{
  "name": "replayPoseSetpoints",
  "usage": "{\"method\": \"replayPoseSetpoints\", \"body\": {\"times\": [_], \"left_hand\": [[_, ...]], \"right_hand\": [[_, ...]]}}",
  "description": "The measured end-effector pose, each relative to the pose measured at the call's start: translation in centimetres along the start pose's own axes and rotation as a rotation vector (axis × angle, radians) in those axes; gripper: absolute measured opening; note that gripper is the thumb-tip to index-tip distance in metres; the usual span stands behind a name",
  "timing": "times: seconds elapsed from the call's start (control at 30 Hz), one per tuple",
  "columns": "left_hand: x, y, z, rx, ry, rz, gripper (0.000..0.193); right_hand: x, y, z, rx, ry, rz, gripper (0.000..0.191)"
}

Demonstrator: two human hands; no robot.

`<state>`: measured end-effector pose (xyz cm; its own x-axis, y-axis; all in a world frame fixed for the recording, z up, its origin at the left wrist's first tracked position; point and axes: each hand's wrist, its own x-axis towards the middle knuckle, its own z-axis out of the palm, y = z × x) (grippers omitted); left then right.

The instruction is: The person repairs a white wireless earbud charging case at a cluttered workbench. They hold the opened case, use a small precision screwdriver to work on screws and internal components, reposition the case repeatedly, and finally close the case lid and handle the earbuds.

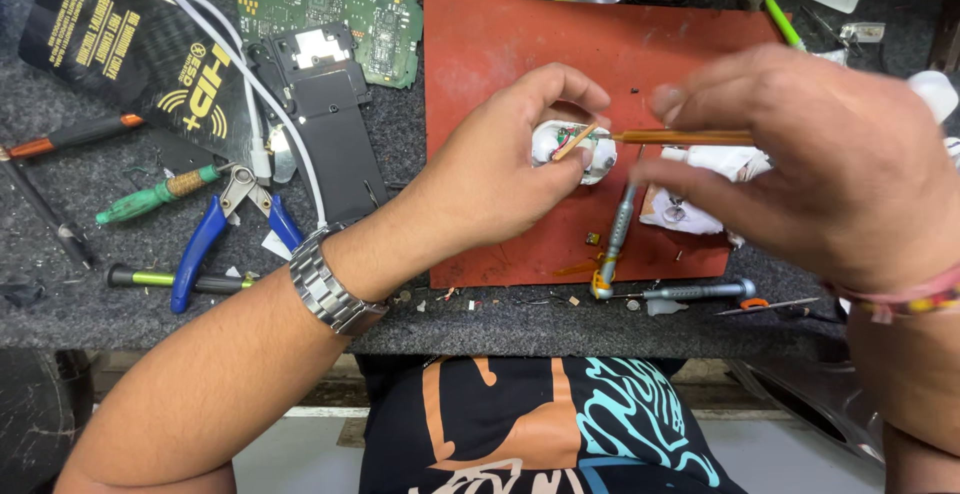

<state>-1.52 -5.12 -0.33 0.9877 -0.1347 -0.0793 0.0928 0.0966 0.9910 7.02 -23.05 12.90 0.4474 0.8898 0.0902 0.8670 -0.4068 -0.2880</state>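
My left hand (505,169) grips a small white round device (572,151) over the red work mat (500,54); its open top shows thin coloured wires. My right hand (810,159) is blurred and holds a slim orange-brown stick tool (680,138) whose tip reaches into the device's opening. A steel watch (325,284) sits on my left wrist, and a coloured band on my right wrist.
On the mat lie a grey screwdriver (618,229), crumpled white tissue (700,194) and tiny screws. Left on grey felt: a green circuit board (340,14), black plate (330,114), white cable, blue-handled pliers (205,244), several screwdrivers. Another grey screwdriver (690,292) lies near the front edge.
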Motion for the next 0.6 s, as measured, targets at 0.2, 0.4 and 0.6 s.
{"method": "replayPoseSetpoints", "body": {"times": [0.2, 0.4, 0.6], "left_hand": [[0.0, -0.3, -0.1, 0.015, 0.003, 0.005, 0.034], [0.1, -0.4, -0.1, -0.013, -0.01, 0.0, 0.035], [0.1, -0.6, -0.3, -0.023, 0.009, 0.002, 0.034]], "right_hand": [[-0.1, -0.2, 0.1, 0.031, 0.019, -0.013, 0.024], [-0.3, 0.2, 0.1, 0.209, 0.023, 0.021, 0.026], [-1.1, 0.3, 0.8, -0.005, 0.009, 0.155, 0.032]]}}
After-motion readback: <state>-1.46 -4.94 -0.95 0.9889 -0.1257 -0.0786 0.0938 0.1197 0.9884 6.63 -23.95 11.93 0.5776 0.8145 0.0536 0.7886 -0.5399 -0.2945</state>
